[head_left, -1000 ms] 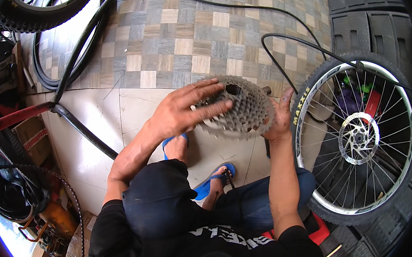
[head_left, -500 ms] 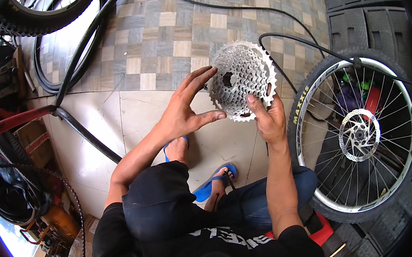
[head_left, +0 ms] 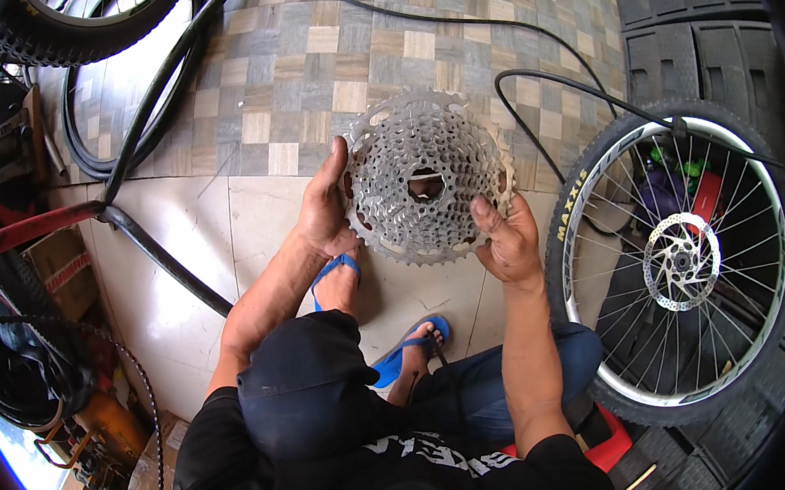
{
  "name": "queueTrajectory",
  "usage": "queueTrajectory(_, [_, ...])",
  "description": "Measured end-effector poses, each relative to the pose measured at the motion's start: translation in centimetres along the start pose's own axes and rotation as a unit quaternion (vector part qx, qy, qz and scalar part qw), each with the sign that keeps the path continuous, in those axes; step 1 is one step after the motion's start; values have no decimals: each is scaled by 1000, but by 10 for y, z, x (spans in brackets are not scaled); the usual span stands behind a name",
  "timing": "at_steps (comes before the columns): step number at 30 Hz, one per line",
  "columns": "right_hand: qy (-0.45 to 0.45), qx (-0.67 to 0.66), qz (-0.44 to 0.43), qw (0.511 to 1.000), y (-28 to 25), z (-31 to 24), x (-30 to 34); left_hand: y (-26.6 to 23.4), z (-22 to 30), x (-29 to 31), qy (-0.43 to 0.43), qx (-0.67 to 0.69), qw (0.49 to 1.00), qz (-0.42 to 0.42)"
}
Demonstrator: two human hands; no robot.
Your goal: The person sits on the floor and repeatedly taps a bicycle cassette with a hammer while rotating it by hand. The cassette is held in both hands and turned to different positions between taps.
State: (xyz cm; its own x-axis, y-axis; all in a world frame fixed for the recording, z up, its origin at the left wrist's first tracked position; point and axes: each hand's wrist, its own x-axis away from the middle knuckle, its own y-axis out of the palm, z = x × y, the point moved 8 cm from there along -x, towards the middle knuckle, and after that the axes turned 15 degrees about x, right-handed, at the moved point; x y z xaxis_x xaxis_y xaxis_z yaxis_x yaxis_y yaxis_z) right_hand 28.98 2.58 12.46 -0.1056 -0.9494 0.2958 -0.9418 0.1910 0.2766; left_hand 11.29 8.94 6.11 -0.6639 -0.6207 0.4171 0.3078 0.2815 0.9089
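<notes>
A silver bicycle cassette [head_left: 394, 184] with several stacked toothed rings is held up in front of me, its small-ring side and central hole turned toward me. My left hand [head_left: 324, 208] grips its left edge, the thumb side along the rim and the other fingers partly hidden behind. On the opposite edge my right hand [head_left: 510, 240] has its thumb on the front of the largest ring, the other fingers behind it. Both hands are closed on the rim, above the floor.
A bicycle wheel [head_left: 681, 263] with a disc rotor leans at the right on dark panels. Black hoses [head_left: 476, 19] cross the patterned floor. Another tyre [head_left: 100, 39] stands at the upper left. A red and black tube [head_left: 25, 238], a cardboard box [head_left: 61, 272] and a chain [head_left: 132, 352] are at the left.
The cassette has turned to face me more squarely and come nearer, moving slightly left and down. My left hand, formerly spread beside it, now holds its left rim.
</notes>
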Motion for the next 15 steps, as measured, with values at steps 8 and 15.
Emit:
queueTrajectory(8, [-218, 563, 148, 784, 30, -51, 2, 21, 17, 10, 108, -129, 986, 5])
queueTrajectory(15, [-255, 609, 93, 745, 64, -52, -8, 29, 16, 16, 137, -211, 967, -33])
